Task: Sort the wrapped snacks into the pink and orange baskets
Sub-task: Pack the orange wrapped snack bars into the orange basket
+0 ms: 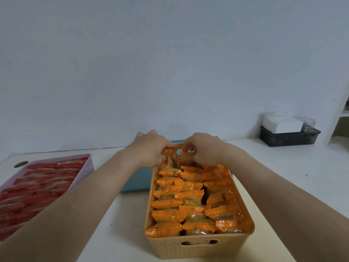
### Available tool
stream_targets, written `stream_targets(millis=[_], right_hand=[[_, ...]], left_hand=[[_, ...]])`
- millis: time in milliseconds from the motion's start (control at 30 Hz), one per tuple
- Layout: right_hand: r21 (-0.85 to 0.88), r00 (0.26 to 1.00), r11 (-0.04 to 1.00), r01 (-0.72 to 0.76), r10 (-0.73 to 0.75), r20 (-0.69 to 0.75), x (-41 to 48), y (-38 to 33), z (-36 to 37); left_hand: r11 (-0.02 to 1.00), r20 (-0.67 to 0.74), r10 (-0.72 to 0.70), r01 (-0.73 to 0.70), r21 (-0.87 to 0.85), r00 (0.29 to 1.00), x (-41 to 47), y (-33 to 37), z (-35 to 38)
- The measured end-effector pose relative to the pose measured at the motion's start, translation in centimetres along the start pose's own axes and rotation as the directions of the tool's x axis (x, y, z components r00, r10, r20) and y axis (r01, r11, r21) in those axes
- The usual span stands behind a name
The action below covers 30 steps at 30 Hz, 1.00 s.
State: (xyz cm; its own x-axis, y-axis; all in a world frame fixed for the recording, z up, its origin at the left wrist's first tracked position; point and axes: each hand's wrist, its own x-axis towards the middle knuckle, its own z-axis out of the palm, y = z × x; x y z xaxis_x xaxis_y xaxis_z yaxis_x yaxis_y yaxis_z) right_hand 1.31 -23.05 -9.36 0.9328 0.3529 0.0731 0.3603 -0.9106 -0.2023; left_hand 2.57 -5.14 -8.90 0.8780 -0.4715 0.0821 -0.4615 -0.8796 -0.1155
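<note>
I see both hands at the far end of the orange woven-pattern plastic basket point(198, 242): the left hand point(151, 150) grasps one orange-wrapped snack point(167, 151), and the right hand point(203, 148) pinches another orange-wrapped snack's crimped edge point(186, 153). Both snacks sit directly under the hands, long axes running left-right like the packed rows below. That basket looks nearly full. The pink plastic basket point(86, 168), left on the white worktop point(122, 214), holds red-wrapped snacks point(43, 178).

Plain indoor workroom: bare wall point(170, 63), white table point(292, 167).
</note>
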Motion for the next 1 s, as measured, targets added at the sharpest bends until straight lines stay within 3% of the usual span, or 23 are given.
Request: stream_targets(millis=[100, 167, 200, 267, 333, 367, 467, 533, 833, 1000], right_hand=[[0.001, 0.977, 0.992, 0.125, -0.124, 0.174, -0.3, -0.2, -0.1], [0.014, 0.965, 0.990, 0.142, -0.141, 0.222, -0.7, -0.2, -0.3], [0.068, 0.973, 0.990, 0.126, -0.137, 0.188, -0.9, -0.1, -0.6], [0.245, 0.994, 0.964, 0.107, -0.107, -0.017, -1.4, 1.0, -1.4], [0.307, 0.978, 0.946, 0.101, -0.038, -0.205, -2.0, 2.7, -2.4], [0.291, 0.974, 0.953, 0.086, -0.019, -0.224, -2.3, 3.4, -2.8], [0.193, 1.000, 0.981, 0.004, 0.001, -0.026, -2.9, 4.1, -2.6], [0.095, 0.999, 0.995, -0.015, 0.011, 0.041, -2.9, 4.0, -1.6], [-0.030, 0.993, 0.999, -0.014, 0.011, -0.118, -0.9, 3.6, -0.3], [0.109, 0.945, 0.990, -0.090, 0.119, -0.303, -0.3, 3.6, 0.2]], left_hand=[[0.995, 0.068, 0.029, -0.035, 0.090, 0.997, 0.2, 0.8, 0.0], [0.999, 0.029, 0.030, -0.030, -0.025, 0.999, 0.3, 1.2, 0.1], [0.994, -0.052, 0.039, -0.044, -0.097, 0.998, 0.3, 1.4, 0.1], [0.970, -0.216, 0.057, -0.105, -0.218, 0.975, 0.4, 1.7, -0.1], [0.937, -0.225, 0.070, -0.141, -0.320, 0.972, 0.4, 2.4, -0.4], [0.934, -0.174, 0.093, -0.146, -0.327, 0.980, 0.3, 2.7, -0.4], [0.966, 0.023, 0.156, -0.147, -0.214, 0.987, 0.6, 3.5, -0.1], [0.970, 0.067, 0.159, -0.143, -0.199, 0.985, 0.9, 3.9, 0.3], [0.942, -0.046, 0.092, -0.102, -0.321, 0.995, 0.8, 3.3, 1.2], [0.921, -0.098, 0.036, -0.071, -0.384, 0.995, 0.6, 2.6, 0.9]])
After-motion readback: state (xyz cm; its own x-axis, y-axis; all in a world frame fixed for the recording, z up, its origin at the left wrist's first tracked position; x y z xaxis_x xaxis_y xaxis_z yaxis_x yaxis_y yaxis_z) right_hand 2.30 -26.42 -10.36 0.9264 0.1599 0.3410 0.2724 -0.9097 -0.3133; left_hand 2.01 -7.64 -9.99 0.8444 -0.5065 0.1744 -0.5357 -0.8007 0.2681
